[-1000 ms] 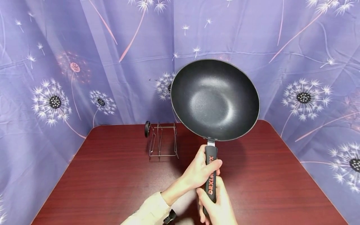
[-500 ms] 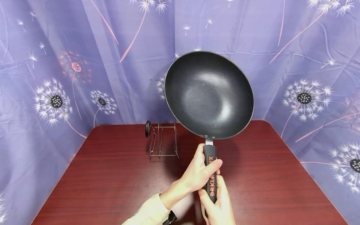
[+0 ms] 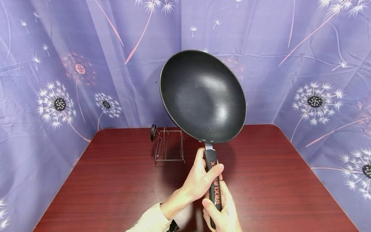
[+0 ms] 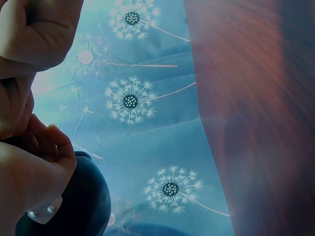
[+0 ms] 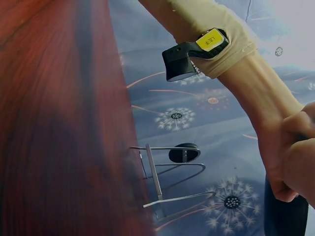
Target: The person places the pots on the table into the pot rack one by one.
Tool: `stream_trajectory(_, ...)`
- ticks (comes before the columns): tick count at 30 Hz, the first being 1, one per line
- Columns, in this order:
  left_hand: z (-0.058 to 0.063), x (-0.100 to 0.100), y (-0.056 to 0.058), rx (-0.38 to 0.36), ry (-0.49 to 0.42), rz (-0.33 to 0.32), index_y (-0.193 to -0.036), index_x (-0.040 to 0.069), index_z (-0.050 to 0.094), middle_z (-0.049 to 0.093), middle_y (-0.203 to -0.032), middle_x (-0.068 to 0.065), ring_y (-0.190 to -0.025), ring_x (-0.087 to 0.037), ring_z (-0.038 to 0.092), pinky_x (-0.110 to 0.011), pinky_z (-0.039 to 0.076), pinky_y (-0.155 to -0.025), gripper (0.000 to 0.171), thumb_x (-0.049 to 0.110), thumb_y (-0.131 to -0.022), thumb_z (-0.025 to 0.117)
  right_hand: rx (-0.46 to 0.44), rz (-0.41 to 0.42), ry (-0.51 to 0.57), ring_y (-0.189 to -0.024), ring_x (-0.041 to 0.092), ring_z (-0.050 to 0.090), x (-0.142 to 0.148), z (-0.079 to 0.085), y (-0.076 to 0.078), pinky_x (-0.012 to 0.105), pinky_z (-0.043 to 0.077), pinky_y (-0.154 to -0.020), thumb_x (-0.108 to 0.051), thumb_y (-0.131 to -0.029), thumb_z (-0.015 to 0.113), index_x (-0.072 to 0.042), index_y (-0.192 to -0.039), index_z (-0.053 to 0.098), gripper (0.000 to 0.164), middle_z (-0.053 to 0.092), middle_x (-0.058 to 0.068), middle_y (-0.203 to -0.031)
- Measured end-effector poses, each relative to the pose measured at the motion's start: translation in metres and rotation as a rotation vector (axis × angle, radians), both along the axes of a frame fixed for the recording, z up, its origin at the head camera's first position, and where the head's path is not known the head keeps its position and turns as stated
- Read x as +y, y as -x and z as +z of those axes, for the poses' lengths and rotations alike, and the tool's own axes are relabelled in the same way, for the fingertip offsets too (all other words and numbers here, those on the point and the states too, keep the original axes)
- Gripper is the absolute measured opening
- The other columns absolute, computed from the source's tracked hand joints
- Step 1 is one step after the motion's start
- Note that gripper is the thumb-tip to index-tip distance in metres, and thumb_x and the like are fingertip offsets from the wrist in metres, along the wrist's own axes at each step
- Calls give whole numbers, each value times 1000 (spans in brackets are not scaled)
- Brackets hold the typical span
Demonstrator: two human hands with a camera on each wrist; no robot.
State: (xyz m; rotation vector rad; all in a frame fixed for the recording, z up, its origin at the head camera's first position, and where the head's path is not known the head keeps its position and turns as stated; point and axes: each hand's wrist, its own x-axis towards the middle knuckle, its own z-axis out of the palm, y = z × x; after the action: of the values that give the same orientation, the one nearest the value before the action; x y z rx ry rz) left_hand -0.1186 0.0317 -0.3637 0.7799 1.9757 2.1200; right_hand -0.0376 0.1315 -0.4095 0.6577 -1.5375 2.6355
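Observation:
A black wok [image 3: 203, 96] is held up over the table, its hollow side facing me and its bowl leaning left. My left hand [image 3: 197, 180] grips the upper part of its black handle [image 3: 215, 190], thumb across the front over the red lettering. Lower down, my right hand [image 3: 223, 211] holds the handle's end, its thumb at the left side and the palm along the right. In the left wrist view part of the wok [image 4: 88, 196] shows below the fingers. The right wrist view shows only a dark piece of the wok [image 5: 285, 216] below the hands.
A metal wire rack [image 3: 169, 159] with a black round disc [image 3: 153, 132] on its left stands at the back of the dark red table [image 3: 116, 180]. Purple dandelion-print curtains [image 3: 139, 90] hang behind and at both sides. A wrist camera [image 5: 179, 64] sits on the left sleeve.
The wok's bowl has swung left and tilted further, rising slightly. Both hands keep their hold on the handle, the left one shifting a little left. The rack stays put.

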Motion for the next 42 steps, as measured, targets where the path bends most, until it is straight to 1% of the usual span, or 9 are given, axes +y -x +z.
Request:
stream_trajectory(5, 1, -6, -4, 8, 14, 34, -129, 13, 35, 63, -74, -17, -63, -9, 63, -24, 53, -66, 45, 18, -93, 60, 110, 124, 95, -41, 27, 21, -4, -1, 2, 39, 17, -29, 19, -92, 34, -9, -118, 40, 39, 48, -5, -77)
stream_trajectory(11, 4, -14, -9, 9, 52, 90, -132, 13, 34, 63, -76, -9, -65, -9, 63, -25, 54, -68, 49, 20, -93, 61, 164, 222, 162, -38, 25, 21, -9, 2, 3, 34, 16, -28, 22, -87, 29, -6, -126, 37, 49, 27, 15, -67)
stream_trajectory(19, 5, -25, -12, 69, 95, 125, -133, 14, 33, 64, -75, -6, -65, -9, 63, -26, 53, -72, 50, 21, -93, 62, 169, 337, 210, -36, 22, 22, -12, 3, 5, 29, 18, -26, 22, -88, 26, -4, -142, 27, 60, 26, 15, -67)
stream_trajectory(24, 10, -31, -15, 79, 113, 205, -130, 9, 35, 65, -75, -6, -66, -8, 64, -24, 53, -74, 46, 13, -92, 60, 133, 352, 196, -40, 22, 22, -17, 3, 6, 32, 17, -29, 21, -90, 27, -8, -142, 30, 59, 27, 15, -68)
stream_trajectory(27, 15, -35, -17, 44, 120, 256, -129, 10, 36, 63, -75, -4, -66, -10, 63, -23, 53, -71, 45, 9, -91, 60, 117, 318, 159, -43, 22, 24, -22, 3, 7, 34, 18, -31, 19, -91, 31, -10, -139, 33, 55, 32, 9, -69)
stream_trajectory(29, 18, -38, -18, 33, 131, 288, -128, 10, 37, 61, -74, -4, -65, -11, 62, -23, 53, -69, 44, 8, -90, 60, 73, 262, 108, -44, 15, 31, -26, 5, 6, 30, 24, -33, 14, -94, 37, -12, -136, 37, 49, 41, 2, -72)
stream_trajectory(33, 21, -46, -20, 31, 195, 358, -129, 13, 39, 61, -72, -2, -63, -10, 61, -23, 51, -66, 45, 8, -89, 61, -41, 47, -98, -59, 1, 48, -36, 11, 2, 20, 41, -47, 4, -96, 52, -13, -129, 43, 38, 56, -7, -86)
stream_trajectory(38, 21, -54, -20, 50, 320, 439, -127, 18, 40, 60, -70, 1, -55, -7, 56, -24, 48, -56, 45, 13, -88, 61, -100, -242, -376, -77, 4, 59, -49, 19, -6, 21, 51, -68, 2, -92, 59, -5, -129, 44, 41, 66, 1, -98)
stream_trajectory(42, 19, -57, -21, 56, 355, 475, -127, 19, 40, 59, -68, 4, -55, -7, 52, -24, 45, -55, 45, 15, -88, 63, -109, -327, -447, -88, 6, 63, -54, 20, -9, 22, 52, -78, 2, -92, 60, -7, -129, 46, 41, 68, 5, -106)
